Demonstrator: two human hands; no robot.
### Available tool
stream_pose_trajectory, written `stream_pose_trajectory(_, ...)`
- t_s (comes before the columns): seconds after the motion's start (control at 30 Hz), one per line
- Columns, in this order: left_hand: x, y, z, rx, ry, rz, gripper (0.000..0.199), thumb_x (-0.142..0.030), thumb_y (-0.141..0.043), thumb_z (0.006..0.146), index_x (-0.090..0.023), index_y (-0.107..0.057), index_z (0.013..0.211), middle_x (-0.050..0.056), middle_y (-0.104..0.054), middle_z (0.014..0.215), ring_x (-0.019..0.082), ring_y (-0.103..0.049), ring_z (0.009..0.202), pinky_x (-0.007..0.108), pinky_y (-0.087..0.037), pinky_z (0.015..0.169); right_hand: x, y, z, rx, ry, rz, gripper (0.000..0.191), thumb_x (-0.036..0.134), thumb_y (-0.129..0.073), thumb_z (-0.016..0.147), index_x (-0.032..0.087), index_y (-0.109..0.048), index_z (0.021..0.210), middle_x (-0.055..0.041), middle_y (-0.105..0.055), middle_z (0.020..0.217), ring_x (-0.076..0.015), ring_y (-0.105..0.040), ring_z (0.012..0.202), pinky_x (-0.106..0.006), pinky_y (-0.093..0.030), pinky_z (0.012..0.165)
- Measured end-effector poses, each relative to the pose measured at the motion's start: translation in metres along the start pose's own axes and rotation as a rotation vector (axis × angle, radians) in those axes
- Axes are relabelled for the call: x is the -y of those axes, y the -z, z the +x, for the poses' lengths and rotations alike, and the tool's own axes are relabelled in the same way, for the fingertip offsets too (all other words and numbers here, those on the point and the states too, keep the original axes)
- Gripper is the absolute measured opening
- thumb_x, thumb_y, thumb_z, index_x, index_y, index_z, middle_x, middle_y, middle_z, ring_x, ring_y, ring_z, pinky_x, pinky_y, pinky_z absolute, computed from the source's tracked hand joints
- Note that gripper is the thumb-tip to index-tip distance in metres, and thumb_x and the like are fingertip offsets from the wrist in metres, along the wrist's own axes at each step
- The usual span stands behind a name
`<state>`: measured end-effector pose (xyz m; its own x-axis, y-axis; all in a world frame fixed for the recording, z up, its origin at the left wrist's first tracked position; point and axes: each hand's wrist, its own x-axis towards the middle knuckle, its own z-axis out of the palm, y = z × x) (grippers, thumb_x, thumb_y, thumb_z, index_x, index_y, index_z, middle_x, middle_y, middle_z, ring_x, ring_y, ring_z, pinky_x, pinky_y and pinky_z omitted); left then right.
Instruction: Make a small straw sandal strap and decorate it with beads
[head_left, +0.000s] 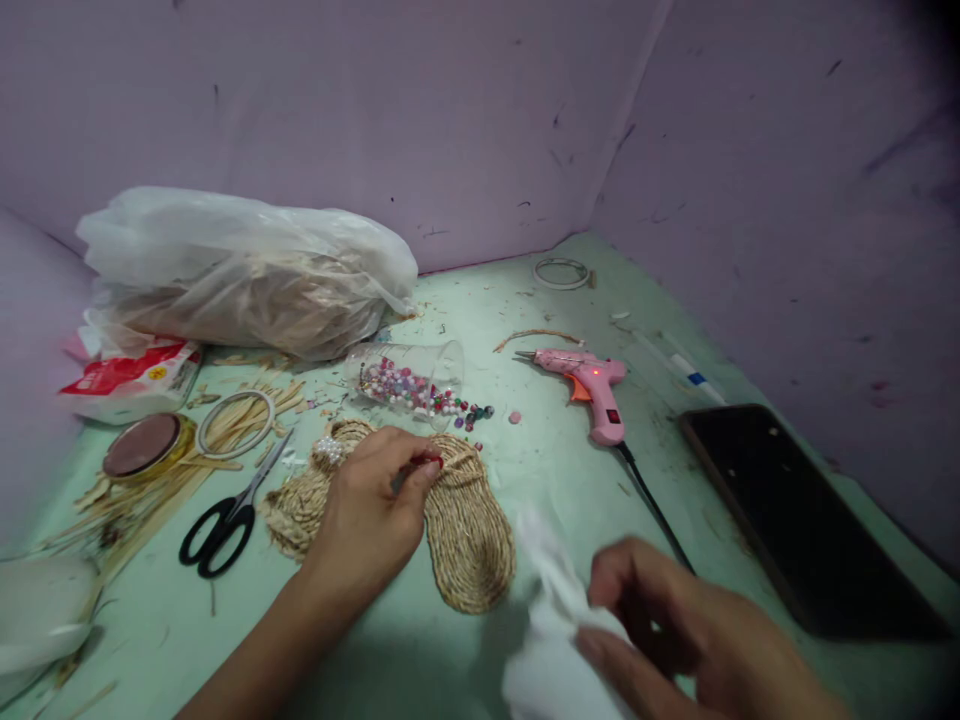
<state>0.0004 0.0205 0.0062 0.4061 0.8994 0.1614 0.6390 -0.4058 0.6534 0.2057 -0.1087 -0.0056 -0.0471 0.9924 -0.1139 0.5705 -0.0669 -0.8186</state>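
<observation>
Two small woven straw slippers lie side by side; the right one [472,530] shows its coiled sole, and the left one [296,505], with white pearl beads [328,450] on it, is partly behind my left hand [379,495]. That hand pinches a small red bead [439,461] at the top of the right slipper. Nearer the camera, my right hand [660,610] is closed on a crumpled white tissue [559,620], slightly blurred. A clear cup [448,365] lies on its side with colourful beads [405,385] spilling from it.
A pink glue gun [592,378] with a black cord lies right of centre, a dark phone [795,510] beyond it. Black-handled scissors [229,525], straw strips, tape rolls [235,424], a round tin [142,447] and a red-white packet [142,385] are left. A plastic bag [255,270] stands behind.
</observation>
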Motion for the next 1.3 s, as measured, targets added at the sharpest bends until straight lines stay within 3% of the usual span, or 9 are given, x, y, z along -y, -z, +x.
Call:
stream_pose_trajectory(0.03,0.0,0.0,0.0,-0.002,0.001,0.003,0.012,-0.016,-0.05,0.081,-0.019,-0.061,0.077,0.002,-0.061,0.076,0.016,-0.056,0.077,0.028,-0.042,0.07,0.011,-0.005,0.011,-0.07,-0.092,0.116,0.005,0.023,-0.055,0.075,0.024,-0.051,0.072,0.0058,-0.047,0.05,-0.0115,-0.046,0.041,-0.021,-0.036,0.036)
stream_pose_trajectory(0.13,0.002,-0.001,0.0,-0.023,-0.005,0.002,0.011,-0.017,-0.051,0.08,-0.018,-0.062,0.077,0.001,-0.061,0.075,0.016,-0.056,0.076,0.028,-0.042,0.069,0.036,-0.025,0.051,-0.104,-0.301,0.401,0.011,0.011,-0.055,0.061,0.02,-0.051,0.057,0.0062,-0.041,0.048,-0.0098,-0.039,0.045,-0.022,-0.028,0.041)
stream_pose_trajectory(0.2,0.003,-0.002,0.001,-0.03,-0.003,-0.004,0.011,-0.017,-0.051,0.08,-0.018,-0.061,0.078,0.002,-0.061,0.076,0.017,-0.056,0.077,0.028,-0.043,0.069,0.044,-0.039,0.071,-0.082,-0.413,0.571,0.011,0.009,-0.055,0.059,0.017,-0.06,0.066,0.0065,-0.043,0.05,-0.009,-0.038,0.045,-0.022,-0.029,0.044)
stream_pose_trajectory(0.3,0.004,-0.001,0.001,-0.017,0.021,-0.004,0.01,-0.017,-0.051,0.08,-0.019,-0.061,0.077,0.001,-0.061,0.077,0.016,-0.056,0.076,0.028,-0.043,0.068,0.049,-0.054,0.083,-0.068,-0.555,0.848,0.02,0.011,-0.057,0.059,0.015,-0.06,0.078,0.0048,-0.051,0.054,-0.009,-0.044,0.044,-0.023,-0.035,0.048)
stream_pose_trajectory(0.43,0.003,-0.001,0.001,-0.007,0.055,0.002,0.01,-0.016,-0.051,0.08,-0.019,-0.06,0.077,0.0,-0.061,0.076,0.015,-0.056,0.074,0.027,-0.043,0.067,0.048,-0.065,0.075,-0.117,-0.524,1.259,0.031,0.008,-0.058,0.052,0.02,-0.054,0.081,-0.0013,-0.062,0.074,-0.0139,-0.061,0.065,-0.028,-0.046,0.066)
stream_pose_trajectory(0.57,0.003,-0.002,0.0,-0.011,0.068,-0.002,0.01,-0.016,-0.05,0.079,-0.019,-0.06,0.078,0.0,-0.062,0.077,0.015,-0.057,0.074,0.026,-0.044,0.067,0.046,-0.075,0.069,-0.152,-0.386,1.553,0.034,0.007,-0.061,0.049,0.024,-0.05,0.076,-0.0023,-0.062,0.09,-0.0175,-0.063,0.086,-0.029,-0.048,0.076)
stream_pose_trajectory(0.67,0.003,-0.002,0.001,-0.008,0.078,-0.02,0.012,-0.016,-0.049,0.079,-0.019,-0.06,0.08,0.0,-0.063,0.079,0.015,-0.058,0.074,0.026,-0.044,0.068,0.047,-0.077,0.069,-0.14,-0.363,1.63,0.034,0.007,-0.063,0.049,0.024,-0.05,0.075,-0.0015,-0.061,0.086,-0.0164,-0.062,0.08,-0.027,-0.048,0.071)
stream_pose_trajectory(0.9,0.003,0.001,0.003,0.001,0.107,-0.011,0.011,-0.015,-0.052,0.076,-0.018,-0.062,0.075,0.0,-0.064,0.073,0.015,-0.059,0.071,0.026,-0.045,0.066,0.055,-0.07,0.072,-0.127,-0.48,1.781,0.034,0.004,-0.061,0.043,0.022,-0.052,0.07,0.0021,-0.062,0.072,-0.0121,-0.057,0.068,-0.021,-0.043,0.064)
stream_pose_trajectory(1.3,0.01,-0.009,-0.005,-0.145,-0.175,-0.074,0.017,-0.003,-0.049,0.073,-0.016,-0.057,0.067,0.002,-0.063,0.076,0.013,-0.061,0.077,0.021,-0.048,0.069,0.059,-0.063,0.072,-0.107,-0.509,1.821,0.03,0.003,-0.055,0.04,0.022,-0.054,0.064,0.0018,-0.062,0.072,-0.0134,-0.059,0.069,-0.02,-0.045,0.061)
